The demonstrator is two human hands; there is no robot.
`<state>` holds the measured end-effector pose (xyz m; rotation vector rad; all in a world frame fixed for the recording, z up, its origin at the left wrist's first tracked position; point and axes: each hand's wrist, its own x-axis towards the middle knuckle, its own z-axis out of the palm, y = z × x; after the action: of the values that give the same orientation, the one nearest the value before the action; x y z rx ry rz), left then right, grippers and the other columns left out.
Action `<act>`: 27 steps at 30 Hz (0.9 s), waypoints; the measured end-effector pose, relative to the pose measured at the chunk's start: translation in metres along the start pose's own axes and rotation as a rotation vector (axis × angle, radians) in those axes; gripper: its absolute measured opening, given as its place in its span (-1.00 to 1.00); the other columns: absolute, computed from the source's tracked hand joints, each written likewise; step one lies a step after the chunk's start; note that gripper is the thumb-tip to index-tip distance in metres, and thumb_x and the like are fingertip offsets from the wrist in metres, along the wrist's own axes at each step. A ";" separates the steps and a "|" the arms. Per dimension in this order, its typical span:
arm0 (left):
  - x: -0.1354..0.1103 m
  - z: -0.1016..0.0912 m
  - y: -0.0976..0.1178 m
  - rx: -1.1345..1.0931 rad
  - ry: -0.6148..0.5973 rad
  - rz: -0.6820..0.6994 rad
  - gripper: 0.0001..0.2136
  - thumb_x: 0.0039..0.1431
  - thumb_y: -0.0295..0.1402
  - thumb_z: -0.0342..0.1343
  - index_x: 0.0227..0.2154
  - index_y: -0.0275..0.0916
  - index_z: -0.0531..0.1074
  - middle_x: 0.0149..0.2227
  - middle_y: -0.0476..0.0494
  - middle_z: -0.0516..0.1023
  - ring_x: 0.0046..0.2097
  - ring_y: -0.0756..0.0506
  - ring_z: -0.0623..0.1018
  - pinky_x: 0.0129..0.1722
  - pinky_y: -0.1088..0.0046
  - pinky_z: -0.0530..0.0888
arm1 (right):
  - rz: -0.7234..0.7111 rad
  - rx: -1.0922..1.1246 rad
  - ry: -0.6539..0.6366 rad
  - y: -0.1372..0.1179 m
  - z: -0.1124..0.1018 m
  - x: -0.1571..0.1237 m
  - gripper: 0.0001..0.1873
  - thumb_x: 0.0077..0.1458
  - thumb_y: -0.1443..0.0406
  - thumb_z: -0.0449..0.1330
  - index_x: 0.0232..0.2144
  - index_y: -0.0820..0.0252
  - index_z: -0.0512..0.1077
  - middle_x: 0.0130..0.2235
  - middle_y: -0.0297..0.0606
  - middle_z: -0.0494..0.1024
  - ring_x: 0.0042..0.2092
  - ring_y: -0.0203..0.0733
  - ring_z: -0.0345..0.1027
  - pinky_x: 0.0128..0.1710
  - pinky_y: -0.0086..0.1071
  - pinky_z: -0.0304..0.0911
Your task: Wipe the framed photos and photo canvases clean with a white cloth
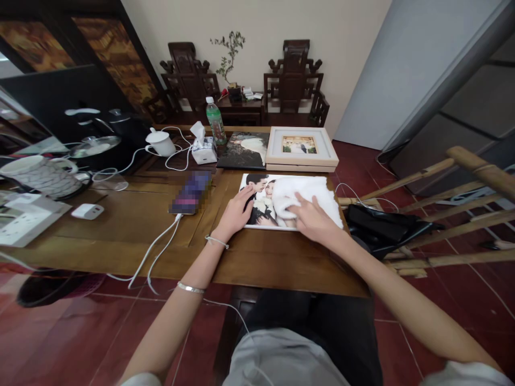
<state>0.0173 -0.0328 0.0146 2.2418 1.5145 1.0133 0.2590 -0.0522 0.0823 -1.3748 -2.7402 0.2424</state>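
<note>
A large photo print lies flat on the wooden table. My left hand rests on its left edge, fingers stretched out flat, holding it down. My right hand presses a white cloth onto the right part of the print, its fingers laid over the cloth. The cloth hides most of the right half of the picture.
Behind the print lie a dark photo panel and a white framed picture. A phone with white cables, tissue box, green bottle, white teapot and power strip fill the left. Bamboo chair stands right.
</note>
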 end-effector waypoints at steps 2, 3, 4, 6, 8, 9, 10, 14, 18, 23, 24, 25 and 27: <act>0.000 0.001 0.000 0.009 -0.003 0.002 -0.61 0.30 -0.34 -0.14 0.13 -0.27 0.33 0.26 -0.24 0.28 0.31 -0.16 0.22 0.31 0.13 0.14 | 0.031 -0.040 0.027 0.007 0.000 0.025 -0.46 0.01 0.53 -0.06 0.03 0.27 0.42 0.13 0.10 0.39 0.31 0.19 -0.08 0.11 0.35 -0.03; 0.000 0.001 0.000 0.010 -0.004 0.001 -0.60 0.30 -0.33 -0.14 0.13 -0.28 0.33 0.26 -0.24 0.28 0.31 -0.17 0.22 0.31 0.13 0.14 | 0.036 -0.056 0.041 0.007 0.001 0.036 -0.46 0.02 0.53 -0.06 0.04 0.26 0.41 0.14 0.09 0.38 0.30 0.21 -0.06 0.09 0.37 -0.02; 0.000 0.000 0.000 0.004 -0.004 -0.005 -0.60 0.31 -0.31 -0.14 0.14 -0.27 0.33 0.26 -0.23 0.28 0.31 -0.17 0.22 0.31 0.13 0.14 | 0.034 -0.068 0.049 0.005 0.001 0.046 -0.46 0.02 0.53 -0.06 0.04 0.24 0.41 0.16 0.07 0.36 0.29 0.23 -0.06 0.08 0.39 -0.03; 0.001 -0.002 0.002 -0.033 0.009 -0.030 -0.58 0.34 -0.25 -0.19 0.15 -0.26 0.31 0.25 -0.21 0.30 0.29 -0.16 0.25 0.31 0.16 0.15 | -0.004 -0.083 0.053 -0.004 0.003 0.061 -0.44 0.02 0.54 -0.06 0.06 0.22 0.40 0.23 0.00 0.28 0.30 0.27 -0.08 0.07 0.44 -0.06; 0.001 -0.005 0.004 -0.093 0.053 -0.060 -0.54 0.37 -0.19 -0.27 0.18 -0.28 0.28 0.24 -0.20 0.32 0.27 -0.13 0.29 0.29 0.21 0.18 | -0.075 -0.097 0.046 -0.018 0.007 0.068 -0.43 0.04 0.55 -0.06 0.07 0.19 0.39 0.30 -0.09 0.18 0.32 0.28 -0.14 0.09 0.46 -0.11; 0.001 -0.008 0.006 -0.121 0.085 -0.071 -0.52 0.38 -0.17 -0.31 0.19 -0.28 0.27 0.23 -0.20 0.32 0.26 -0.12 0.31 0.29 0.23 0.19 | -0.120 -0.103 0.035 -0.025 0.009 0.068 -0.45 0.06 0.53 -0.04 0.08 0.18 0.39 0.31 -0.12 0.15 0.33 0.28 -0.17 0.10 0.45 -0.13; 0.001 -0.010 0.007 -0.143 0.118 -0.073 -0.50 0.39 -0.14 -0.34 0.20 -0.28 0.26 0.24 -0.20 0.32 0.26 -0.11 0.30 0.29 0.25 0.19 | -0.170 -0.109 0.021 -0.032 0.011 0.067 -0.49 0.09 0.50 -0.02 0.07 0.17 0.40 0.32 -0.14 0.13 0.33 0.27 -0.19 0.12 0.44 -0.15; 0.001 -0.017 0.010 -0.154 0.160 -0.037 -0.46 0.39 -0.09 -0.40 0.22 -0.25 0.24 0.27 -0.15 0.27 0.32 -0.10 0.20 0.32 0.25 0.11 | -0.380 -0.116 -0.046 -0.050 0.017 0.047 -0.54 0.08 0.51 0.00 -0.02 0.15 0.47 0.32 -0.19 0.14 0.35 0.24 -0.23 0.16 0.42 -0.18; 0.001 -0.017 0.007 -0.123 0.143 -0.003 -0.43 0.39 -0.09 -0.42 0.21 -0.31 0.25 0.25 -0.21 0.29 0.31 -0.11 0.21 0.31 0.24 0.14 | -0.504 -0.074 -0.110 -0.052 0.015 0.010 -0.51 0.03 0.58 -0.04 -0.11 0.18 0.51 0.28 -0.23 0.22 0.35 0.19 -0.19 0.19 0.37 -0.19; 0.001 -0.010 0.002 -0.012 0.007 0.067 -0.47 0.39 -0.14 -0.32 0.20 -0.37 0.26 0.26 -0.28 0.26 0.32 -0.14 0.20 0.31 0.20 0.15 | -0.431 -0.012 -0.171 -0.038 0.001 -0.028 -0.44 -0.02 0.60 -0.07 -0.06 0.18 0.49 0.25 -0.15 0.28 0.35 0.09 -0.14 0.20 0.30 -0.11; 0.001 -0.008 0.002 0.008 -0.018 0.086 -0.49 0.38 -0.16 -0.30 0.19 -0.37 0.26 0.26 -0.29 0.26 0.32 -0.14 0.19 0.31 0.19 0.15 | -0.390 0.002 -0.170 -0.033 -0.002 -0.031 -0.42 -0.04 0.60 -0.07 -0.05 0.19 0.48 0.23 -0.11 0.31 0.34 0.06 -0.12 0.21 0.26 -0.10; 0.001 -0.007 0.002 0.024 -0.034 0.100 -0.50 0.38 -0.18 -0.28 0.19 -0.37 0.27 0.26 -0.29 0.26 0.31 -0.15 0.20 0.30 0.18 0.16 | -0.346 0.014 -0.163 -0.026 -0.005 -0.032 -0.41 -0.05 0.61 -0.08 -0.04 0.21 0.47 0.21 -0.07 0.34 0.34 0.02 -0.09 0.22 0.22 -0.10; 0.000 -0.006 0.002 0.045 -0.046 0.114 -0.53 0.38 -0.20 -0.25 0.16 -0.37 0.31 0.24 -0.29 0.29 0.30 -0.17 0.23 0.30 0.18 0.18 | -0.250 0.028 -0.145 -0.013 -0.007 -0.027 -0.40 -0.05 0.60 -0.09 -0.02 0.23 0.46 0.17 -0.01 0.38 0.33 -0.02 -0.06 0.24 0.15 -0.09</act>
<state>0.0148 -0.0341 0.0201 2.3894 1.4187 0.9608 0.2660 -0.0801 0.0920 -1.0308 -2.9771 0.3760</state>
